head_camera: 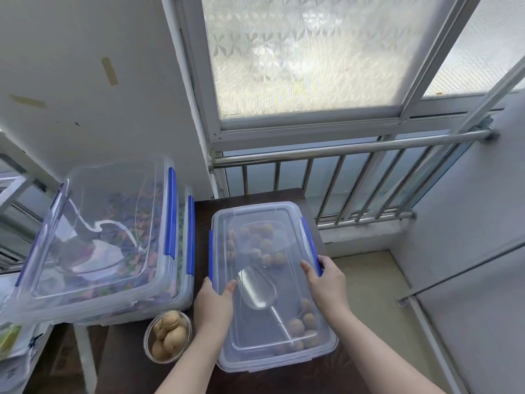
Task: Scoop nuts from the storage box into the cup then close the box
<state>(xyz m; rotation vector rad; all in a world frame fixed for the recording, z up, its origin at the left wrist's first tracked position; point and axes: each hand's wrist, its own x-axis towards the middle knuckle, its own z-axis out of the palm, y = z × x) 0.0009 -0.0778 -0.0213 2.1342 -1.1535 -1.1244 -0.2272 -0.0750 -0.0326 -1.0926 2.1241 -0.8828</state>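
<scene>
A clear plastic storage box with blue side clasps stands on the dark table, its transparent lid lying on top. Through the lid I see walnuts at the far end and near corner, and a metal scoop lying inside. My left hand grips the lid's left edge by the blue clasp, thumb on top. My right hand holds the right edge, fingers over the right blue clasp. A small clear cup full of walnuts stands left of the box.
Two larger clear boxes with blue clasps, holding colourful pieces, are stacked at left, the top lid tilted. The dark table ends at a metal railing under a frosted window. A wall stands at right.
</scene>
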